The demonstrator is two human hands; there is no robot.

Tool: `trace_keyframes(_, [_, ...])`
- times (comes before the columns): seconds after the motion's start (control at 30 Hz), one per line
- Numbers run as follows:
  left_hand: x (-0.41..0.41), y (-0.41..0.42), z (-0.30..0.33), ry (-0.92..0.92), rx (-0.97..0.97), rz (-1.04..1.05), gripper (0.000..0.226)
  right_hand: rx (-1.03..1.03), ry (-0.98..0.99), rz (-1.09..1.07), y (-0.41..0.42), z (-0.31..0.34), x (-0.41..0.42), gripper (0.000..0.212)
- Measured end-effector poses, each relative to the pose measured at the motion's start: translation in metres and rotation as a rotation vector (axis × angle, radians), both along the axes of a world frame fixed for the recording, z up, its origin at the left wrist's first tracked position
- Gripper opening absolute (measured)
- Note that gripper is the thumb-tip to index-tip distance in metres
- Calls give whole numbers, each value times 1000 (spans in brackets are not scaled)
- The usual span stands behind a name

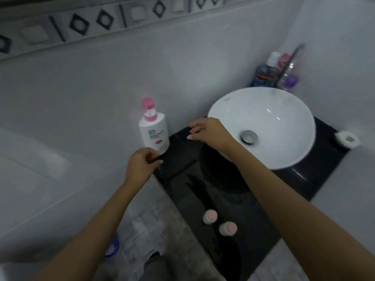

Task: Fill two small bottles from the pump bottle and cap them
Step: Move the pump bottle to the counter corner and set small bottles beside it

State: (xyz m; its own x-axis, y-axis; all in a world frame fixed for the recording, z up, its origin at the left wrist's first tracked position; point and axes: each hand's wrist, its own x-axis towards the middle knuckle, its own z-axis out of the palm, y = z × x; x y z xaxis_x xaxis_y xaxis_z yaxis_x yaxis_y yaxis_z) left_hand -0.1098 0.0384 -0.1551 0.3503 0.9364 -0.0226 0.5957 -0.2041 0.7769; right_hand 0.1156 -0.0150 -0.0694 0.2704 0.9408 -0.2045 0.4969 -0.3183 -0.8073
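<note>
A home bathroom: white basin (pixel 261 126), tiled walls (pixel 101 78), toiletries (pixel 265 72).

White pump bottle (pixel 153 129) stands upright, pink-topped — two small bottles (pixel 210 216) (pixel 227 228), pink-capped, stand side by side.

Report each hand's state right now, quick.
Left hand: fingers curled near the base of the pump bottle; whether it grips anything cannot be told.
Right hand: open, empty, hovering over the black counter.
</note>
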Motion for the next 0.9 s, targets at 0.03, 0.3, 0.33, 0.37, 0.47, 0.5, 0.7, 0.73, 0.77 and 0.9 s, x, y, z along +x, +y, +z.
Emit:
trace_keyframes(0.03, [5,-12,1,-10,-69,-125,20,10,20,-33,-21,3,4,42])
trace_keyframes(0.3, [47,-105,-8,43,-229,-823,57,-86,0,-254,-187,-20,8,29])
trace_keyframes(0.33, [50,-111,-10,70,-230,-861,61,-111,-8,-274,-201,-28,4,32])
trace_keyframes(0.37, [52,-115,-11,89,-232,-886,64,-137,-15,-286,-213,-36,-1,38])
trace_keyframes(0.47, [55,-121,-15,124,-241,-911,68,-209,-59,-272,-237,-57,-18,49])
trace_keyframes(0.5, [55,-122,-17,139,-234,-915,68,-233,-64,-262,-242,-63,-24,52])
trace_keyframes(0.7, [51,-128,-25,159,-195,-839,53,-272,-89,-360,-248,-92,-60,54])
trace_keyframes(0.73, [50,-129,-26,155,-191,-824,48,-263,-101,-386,-247,-95,-63,47])
trace_keyframes(0.77, [50,-129,-27,150,-188,-809,43,-255,-113,-407,-246,-97,-66,41])
trace_keyframes(0.9, [51,-132,-31,129,-168,-767,36,-238,-120,-458,-244,-102,-70,33])
